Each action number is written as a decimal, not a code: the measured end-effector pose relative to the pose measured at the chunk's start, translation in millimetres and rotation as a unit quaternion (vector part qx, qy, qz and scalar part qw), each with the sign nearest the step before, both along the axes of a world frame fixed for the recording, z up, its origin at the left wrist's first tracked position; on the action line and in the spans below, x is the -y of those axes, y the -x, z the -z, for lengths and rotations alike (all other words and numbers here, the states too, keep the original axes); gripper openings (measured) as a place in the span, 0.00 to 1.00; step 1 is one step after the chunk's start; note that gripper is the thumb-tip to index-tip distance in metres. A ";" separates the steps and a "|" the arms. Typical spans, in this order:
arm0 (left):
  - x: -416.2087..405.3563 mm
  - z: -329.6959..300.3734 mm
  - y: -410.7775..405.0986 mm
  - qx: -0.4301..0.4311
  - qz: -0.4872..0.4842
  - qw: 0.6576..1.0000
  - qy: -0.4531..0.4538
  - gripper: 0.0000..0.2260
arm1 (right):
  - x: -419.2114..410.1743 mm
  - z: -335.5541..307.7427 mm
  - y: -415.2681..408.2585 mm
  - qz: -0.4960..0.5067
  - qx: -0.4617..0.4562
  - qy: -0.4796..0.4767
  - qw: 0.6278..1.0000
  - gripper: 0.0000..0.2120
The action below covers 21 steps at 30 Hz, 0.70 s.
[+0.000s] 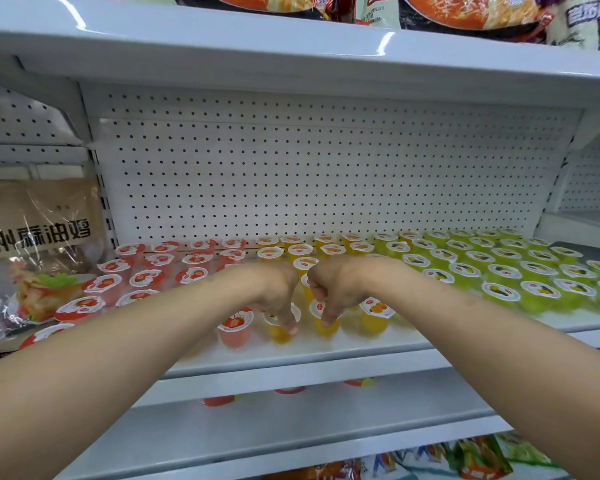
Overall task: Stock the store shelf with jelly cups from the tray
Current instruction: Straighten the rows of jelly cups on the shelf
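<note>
no tray was in view. the left hand (274,292) covered most of the lid of one orange jelly cup (280,329), and the right hand (333,289) covered the top of a second orange cup (323,323); the cups directly behind both hands were hidden. both forearms blocked parts of the front rows. the green cups at far right were blurred, and the packets on the top shelf and the bottom shelf were cut off by the frame edges.

the white shelf (326,351) held jelly cups standing upright in rows, sorted by colour: red strawberry cups (160,271) on the left, orange cups (302,252) in the middle, green cups (499,271) on the right. a single red cup (235,329) stood just beside the left-hand cup, and another orange cup (374,315) stood just right of the right-hand cup. a large clear food bag (39,251) leaned at the left end of the shelf.

both arms reached in from below, wrists bent down, hands nearly touching each other. the left fingers curled down over the rim of its orange cup, pinching it at the front row. the right fingers were bunched together, tips down on its cup's lid, gripping it. both cups sat on the shelf near its front edge.
</note>
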<state>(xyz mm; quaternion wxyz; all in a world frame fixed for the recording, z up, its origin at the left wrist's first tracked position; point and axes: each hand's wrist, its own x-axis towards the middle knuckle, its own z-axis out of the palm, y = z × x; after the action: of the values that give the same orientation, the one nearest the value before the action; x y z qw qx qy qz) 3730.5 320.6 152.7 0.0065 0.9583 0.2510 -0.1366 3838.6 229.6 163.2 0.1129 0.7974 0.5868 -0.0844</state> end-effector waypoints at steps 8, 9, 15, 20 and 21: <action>-11.8 -36.8 -15.5 0.085 -0.004 0.995 -0.051 0.29 | -0.7 -33.8 -30.5 0.021 0.039 -0.119 0.992 0.28; -14.8 -43.8 -20.6 0.121 -0.014 0.990 -0.065 0.30 | -2.2 -42.2 -40.1 0.032 0.049 -0.149 0.987 0.30; -32.2 -65.3 -68.5 0.231 -0.065 0.968 -0.075 0.32 | -12.8 -66.5 -96.2 0.078 0.047 -0.255 0.963 0.32; -42.7 -63.0 -108.8 0.230 -0.095 0.966 -0.066 0.30 | -23.9 -66.1 -137.0 0.076 0.037 -0.239 0.967 0.32; -45.2 -60.9 -116.4 0.227 -0.103 0.966 -0.065 0.30 | -25.8 -65.0 -145.5 0.071 0.038 -0.236 0.969 0.31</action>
<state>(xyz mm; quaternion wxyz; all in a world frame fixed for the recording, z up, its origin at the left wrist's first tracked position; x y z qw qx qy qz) 3846.9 365.9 213.6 0.0149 0.9317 0.3483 0.1023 3984.1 255.5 228.2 -0.0624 0.8437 0.5274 0.0785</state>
